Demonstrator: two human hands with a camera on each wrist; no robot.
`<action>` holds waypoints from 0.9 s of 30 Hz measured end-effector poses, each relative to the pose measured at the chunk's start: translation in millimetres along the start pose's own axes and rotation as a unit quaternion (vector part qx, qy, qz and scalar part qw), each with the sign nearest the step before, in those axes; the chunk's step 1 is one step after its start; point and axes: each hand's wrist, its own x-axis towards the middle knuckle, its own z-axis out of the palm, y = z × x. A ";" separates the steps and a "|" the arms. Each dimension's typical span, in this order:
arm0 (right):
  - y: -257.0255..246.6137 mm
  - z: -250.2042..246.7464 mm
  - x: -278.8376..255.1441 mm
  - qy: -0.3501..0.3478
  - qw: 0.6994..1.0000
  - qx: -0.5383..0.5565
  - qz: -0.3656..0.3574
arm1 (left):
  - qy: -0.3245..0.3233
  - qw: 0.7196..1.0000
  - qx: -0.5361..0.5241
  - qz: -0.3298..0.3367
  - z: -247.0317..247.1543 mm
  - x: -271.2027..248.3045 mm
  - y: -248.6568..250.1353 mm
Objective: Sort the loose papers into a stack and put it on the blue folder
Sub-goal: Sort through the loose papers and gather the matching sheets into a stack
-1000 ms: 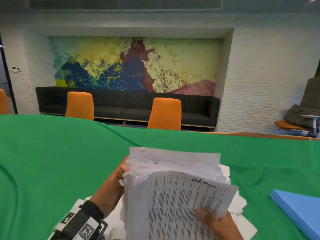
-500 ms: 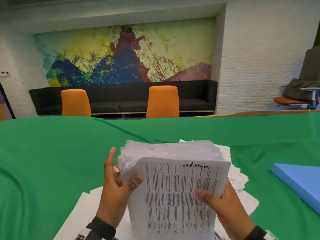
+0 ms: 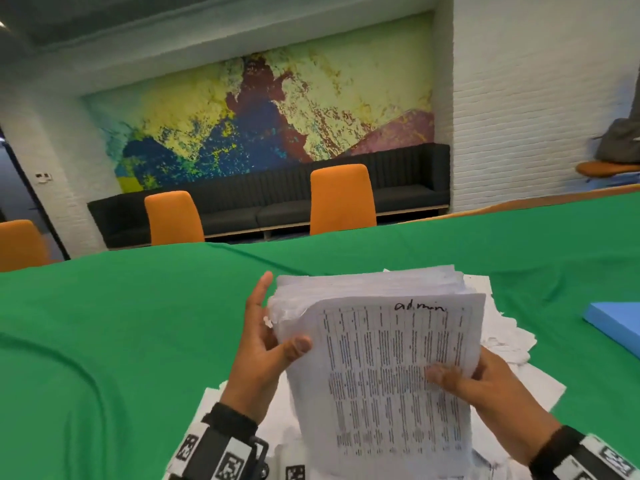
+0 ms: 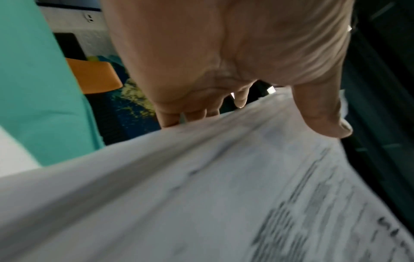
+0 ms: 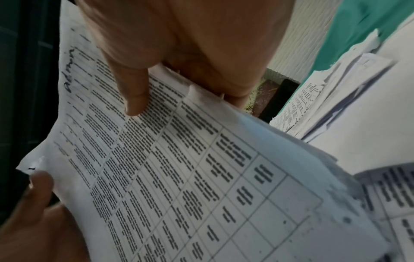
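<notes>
Now squared since a second ago: both hands [image 3: 263,355] [image 3: 485,386] pinch the stack [image 3: 381,368] upright, thumbs in front; folder [image 3: 616,327] next.

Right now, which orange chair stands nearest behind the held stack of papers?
The right orange chair, almost straight behind the stack of papers; the other two stand further left.

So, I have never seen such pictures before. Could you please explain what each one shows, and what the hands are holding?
No machine here: a person works with bare hands and wears three cameras. The head camera looks down at a green table. The left hand and right hand hold a stack of papers upright, thumbs on the front page, marked "admin". More loose papers lie under it. A blue folder waits at the right. The two wrist cameras show each hand close up against the stack.
</notes>
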 end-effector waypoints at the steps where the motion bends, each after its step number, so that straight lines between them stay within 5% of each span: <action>1: 1.2 -1.6 1.1 0.006 1.000 0.005 0.005 | -0.007 0.999 -0.012 -0.029 -1.1 -3.0 -5.3; 7: 15.8 -0.9 5.3 0.054 0.997 -0.031 0.041 | -0.051 0.991 0.034 -0.117 -6.1 -15.0 -33.1; 13: 10.8 11.6 -6.3 0.008 0.999 -0.009 0.040 | 0.024 0.991 0.114 -0.060 4.6 -19.5 -54.4; 22: -2.9 20.4 -15.3 0.058 0.996 -0.066 -0.034 | 0.089 0.990 0.112 -0.017 31.9 -28.3 -50.4; 27: 6.1 13.3 -22.5 -0.033 0.997 -0.070 0.016 | 0.062 0.990 0.077 -0.106 31.2 -39.2 -59.8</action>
